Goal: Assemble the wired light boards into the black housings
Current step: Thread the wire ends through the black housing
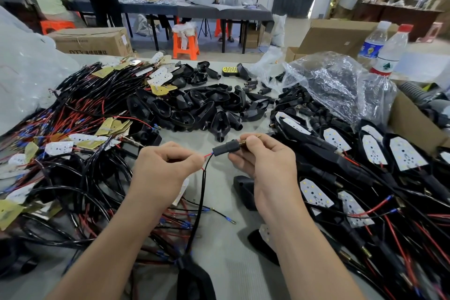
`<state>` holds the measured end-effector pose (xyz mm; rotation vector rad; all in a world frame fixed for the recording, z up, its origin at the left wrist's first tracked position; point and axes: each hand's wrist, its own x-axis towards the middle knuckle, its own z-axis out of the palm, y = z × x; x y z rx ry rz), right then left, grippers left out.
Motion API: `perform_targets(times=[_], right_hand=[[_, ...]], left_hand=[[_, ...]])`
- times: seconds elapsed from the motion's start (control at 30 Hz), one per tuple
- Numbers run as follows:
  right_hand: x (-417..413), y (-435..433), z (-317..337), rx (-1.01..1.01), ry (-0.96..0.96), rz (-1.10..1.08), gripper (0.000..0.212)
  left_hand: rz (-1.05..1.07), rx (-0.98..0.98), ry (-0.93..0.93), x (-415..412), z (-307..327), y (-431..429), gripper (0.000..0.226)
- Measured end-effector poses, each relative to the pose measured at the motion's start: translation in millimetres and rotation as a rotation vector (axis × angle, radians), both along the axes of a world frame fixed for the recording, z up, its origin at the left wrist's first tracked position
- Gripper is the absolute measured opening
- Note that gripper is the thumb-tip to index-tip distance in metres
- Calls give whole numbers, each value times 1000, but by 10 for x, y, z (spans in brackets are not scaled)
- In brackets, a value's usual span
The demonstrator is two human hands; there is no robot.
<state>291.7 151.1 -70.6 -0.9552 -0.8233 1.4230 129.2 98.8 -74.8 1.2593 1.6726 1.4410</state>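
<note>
- The left hand is closed in a pinch on the thin red and black leads of a wire. It grips close to the tips, probably so they stay stiff enough to aim.
- The right hand grips a short black stem between thumb and fingers. The brass threaded end is toward the thumb and the open mouth faces 9 o'clock, straight at the leads.
- The leads meet the stem's mouth, so I judge this step to be threading the wire through the stem. Both are held above the desk, which leaves the slack free to hang toward 6 o'clock.
- I cannot tell which board this wire belongs to.
- The loose wired light boards lie in a tangle at 9 o'clock, within the left hand's reach.
- The empty black housings are heaped at 12 o'clock, just beyond the hands.
- The finished units, with boards seated in housings, are stacked at 3 o'clock, apart from the raw parts.
- One more housing lies beside the right wrist, perhaps the next to be used.
</note>
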Motion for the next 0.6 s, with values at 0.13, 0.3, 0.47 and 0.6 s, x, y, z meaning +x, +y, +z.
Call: perform_targets(times=[0.13,0.3,0.47,0.6], right_hand=[[-3,-15,5,-12,13,62,26],[-19,-23,5,22,3,23,30],[15,-6,6,33,2,4,32],[-22,-38,-9,53,-71,51,24]], left_hand=[[-84,-24,-17,5,5,-5,23],[14,37,-104,-7,-8,-8,19],[-30,-14,-62,-36,36,-22,18],[48,-61,161,49,-5,-45,20]])
